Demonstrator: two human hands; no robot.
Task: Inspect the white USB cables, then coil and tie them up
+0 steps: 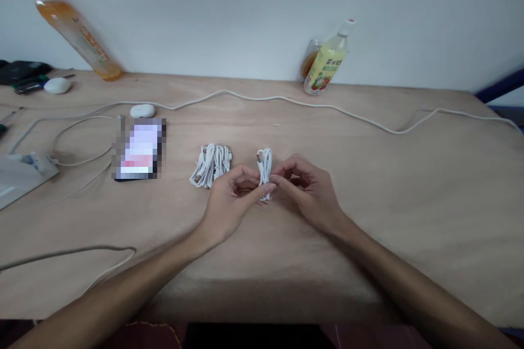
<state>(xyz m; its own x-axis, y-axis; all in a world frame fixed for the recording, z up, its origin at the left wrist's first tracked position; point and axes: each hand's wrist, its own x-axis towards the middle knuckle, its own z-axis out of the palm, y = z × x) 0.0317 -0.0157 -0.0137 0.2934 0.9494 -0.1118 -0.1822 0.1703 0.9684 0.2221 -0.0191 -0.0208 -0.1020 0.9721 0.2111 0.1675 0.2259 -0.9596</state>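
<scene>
A small coiled white cable (266,161) stands between my hands over the middle of the table. My left hand (233,199) pinches it from the left, thumb across its lower part. From the right, my right hand (309,191) has thumb and fingertips pressed together at the cable's side; whether they grip the cable or its tie is too small to tell. Just beyond my left hand, a pile of coiled white cables (213,163) lies on the wooden table (388,202).
A phone (141,147) and a white case (142,110) lie at the left. A long white cord (286,98) crosses the table's back. An orange drink bottle (77,35) and a yellow bottle (327,62) stand by the wall. Loose cables lie at the left.
</scene>
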